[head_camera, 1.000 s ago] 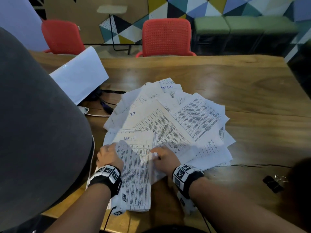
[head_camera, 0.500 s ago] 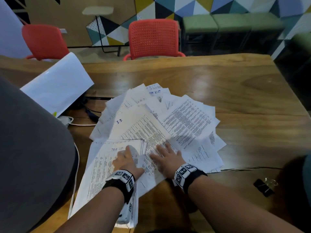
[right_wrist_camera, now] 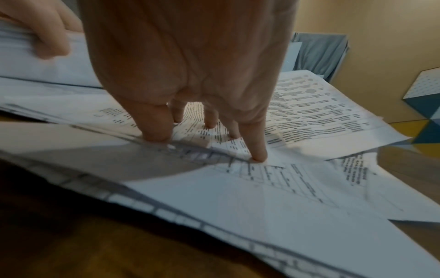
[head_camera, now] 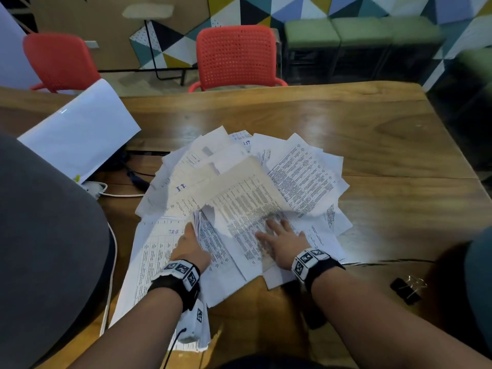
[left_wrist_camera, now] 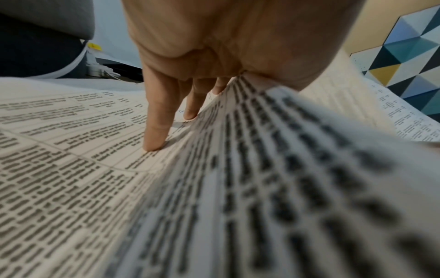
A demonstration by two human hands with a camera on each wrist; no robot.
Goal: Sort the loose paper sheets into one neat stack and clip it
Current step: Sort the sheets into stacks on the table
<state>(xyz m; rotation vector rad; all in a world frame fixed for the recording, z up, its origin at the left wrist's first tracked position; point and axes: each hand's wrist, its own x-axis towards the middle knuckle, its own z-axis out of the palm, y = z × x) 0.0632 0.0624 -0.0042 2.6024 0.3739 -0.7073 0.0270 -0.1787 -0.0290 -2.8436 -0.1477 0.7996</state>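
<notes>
Head view: loose sheets (head_camera: 300, 171) fanned on desk (head_camera: 372, 129), thin, limp, slippery. My left grip (head_camera: 190, 249) pinches a sheaf's edge; right grip (head_camera: 283, 241) flat, fingers spread, pinning paper. Gather by the edges.

Both forearms are reaching forward side by side, each wearing a marker-patterned wristband. The left hand (head_camera: 189, 249) is turned thumb-side up, its thumb and fingers (left_wrist_camera: 156, 129) pinching a lifted bunch of sheets. The right hand (head_camera: 282, 239) is lying palm down, its fingers (right_wrist_camera: 256, 146) spread straight and pressing flat.
</notes>
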